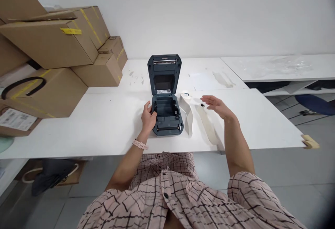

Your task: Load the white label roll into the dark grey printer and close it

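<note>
A dark blue-grey label printer stands on the white table with its lid raised, showing an empty roll bay. My left hand grips the printer's left side, the thumb over its edge. Right of the printer, my right hand hovers with fingers stretched out and nothing in them. Close to its fingertips is a small roll with a dark core, from which a pale strip trails toward the front edge. Between this and the printer lies another white paper roll with its strip unrolled.
Cardboard boxes are stacked at the left, with a black curved cable or strap on one. A white sheet lies behind the rolls. Clear plastic rests on the far right table. A padded corner marks the right front.
</note>
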Action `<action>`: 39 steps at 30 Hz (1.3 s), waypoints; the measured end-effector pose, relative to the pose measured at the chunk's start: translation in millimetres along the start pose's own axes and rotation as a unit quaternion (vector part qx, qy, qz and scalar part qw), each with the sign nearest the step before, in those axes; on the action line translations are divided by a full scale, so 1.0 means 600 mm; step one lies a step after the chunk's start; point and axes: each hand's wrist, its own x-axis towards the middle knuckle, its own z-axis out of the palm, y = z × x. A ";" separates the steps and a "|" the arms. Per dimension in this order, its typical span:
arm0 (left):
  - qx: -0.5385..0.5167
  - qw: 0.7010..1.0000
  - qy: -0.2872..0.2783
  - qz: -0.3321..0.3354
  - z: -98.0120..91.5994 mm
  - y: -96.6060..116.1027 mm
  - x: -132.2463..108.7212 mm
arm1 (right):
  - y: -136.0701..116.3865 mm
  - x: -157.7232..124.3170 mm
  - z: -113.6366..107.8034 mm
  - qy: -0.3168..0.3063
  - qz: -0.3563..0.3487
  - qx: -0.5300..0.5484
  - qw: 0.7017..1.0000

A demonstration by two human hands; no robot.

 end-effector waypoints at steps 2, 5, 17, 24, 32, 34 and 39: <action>0.006 1.000 0.000 -0.007 0.000 0.004 0.000 | -0.014 0.021 -0.002 0.035 -0.018 0.005 0.999; 0.019 1.000 0.002 -0.020 0.000 0.012 -0.001 | -0.038 0.074 0.025 -0.004 -0.014 -0.027 1.000; 0.014 0.999 0.020 -0.030 0.003 0.026 -0.008 | -0.086 0.124 0.085 -0.054 0.010 -0.045 0.997; -0.009 0.999 0.019 -0.033 0.004 0.024 -0.009 | -0.205 0.086 0.150 -0.175 -0.130 -0.024 0.976; -0.021 0.999 0.017 -0.037 0.005 0.021 -0.011 | -0.259 0.106 0.284 -0.339 -0.142 -0.427 0.826; -0.020 0.999 0.015 -0.038 0.004 0.024 -0.012 | -0.243 0.111 0.301 -0.339 -0.132 -0.454 0.813; -0.021 0.999 0.016 -0.042 0.003 0.025 -0.012 | -0.201 0.116 0.313 -0.318 -0.147 -0.422 0.836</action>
